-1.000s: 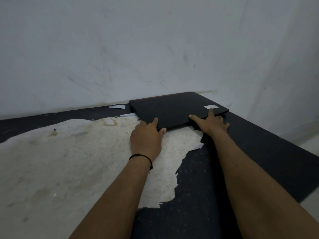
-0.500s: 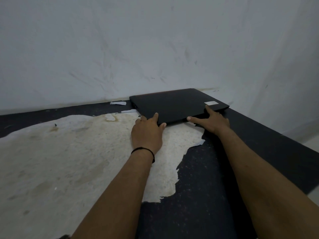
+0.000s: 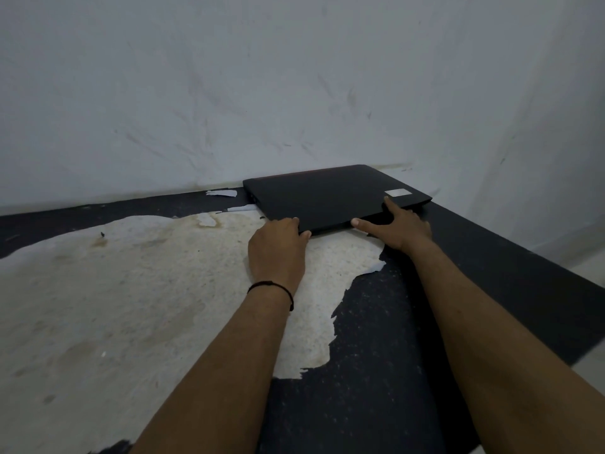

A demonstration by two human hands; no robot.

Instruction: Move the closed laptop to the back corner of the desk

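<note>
A closed black laptop (image 3: pixel 327 194) with a small pale sticker near its right front corner lies at the far right of the dark desk (image 3: pixel 376 371), close to the white wall. My left hand (image 3: pixel 276 250), with a black band on the wrist, grips the laptop's near left corner, fingers curled onto its front edge. My right hand (image 3: pixel 397 226) holds the front edge farther right, thumb along the edge and index finger on the lid near the sticker. The laptop's front edge looks slightly raised above the desk.
The desk's black covering is peeled away over a large pale patch (image 3: pixel 131 306) on the left and middle. Torn scraps (image 3: pixel 222 193) lie by the wall left of the laptop. White walls (image 3: pixel 294 93) meet at the corner behind it. The desk's right edge (image 3: pixel 556 329) drops to a light floor.
The laptop has slid a little farther back toward the wall corner under both hands. My left fingers have curled tighter onto its corner.
</note>
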